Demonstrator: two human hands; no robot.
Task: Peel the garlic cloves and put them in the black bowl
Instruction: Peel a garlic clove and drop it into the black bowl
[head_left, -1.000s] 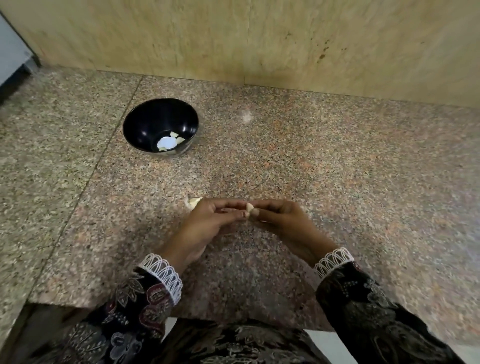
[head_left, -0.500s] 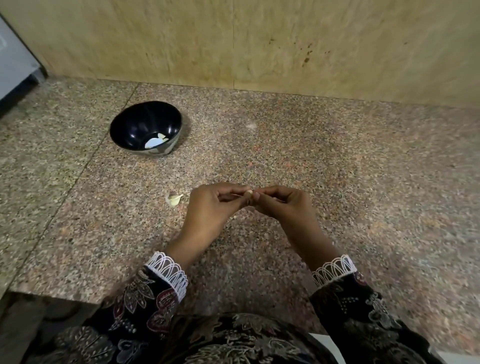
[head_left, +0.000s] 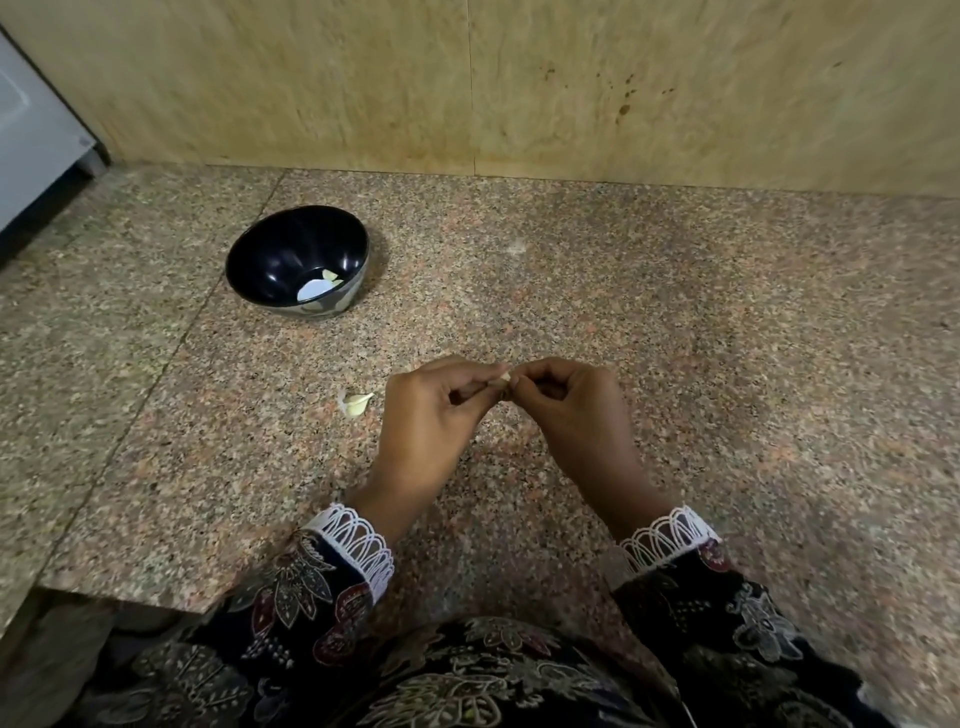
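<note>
A small pale garlic clove (head_left: 504, 376) sits pinched between the fingertips of my left hand (head_left: 434, 415) and my right hand (head_left: 569, 410), held just above the granite counter; most of it is hidden by the fingers. Another garlic clove (head_left: 356, 403) lies loose on the counter just left of my left hand. The black bowl (head_left: 270, 249) stands at the back left, with pale garlic pieces (head_left: 326, 277) on its bottom.
The speckled granite counter (head_left: 675, 338) runs to a beige stone wall (head_left: 519, 88) behind. A grey appliance (head_left: 31, 135) stands at the far left. The counter's front edge (head_left: 124, 600) is near my body.
The view has shifted, so bowl and hands sit further right and lower in frame. Both hands keep pinching the clove together, with fingers curled tighter.
</note>
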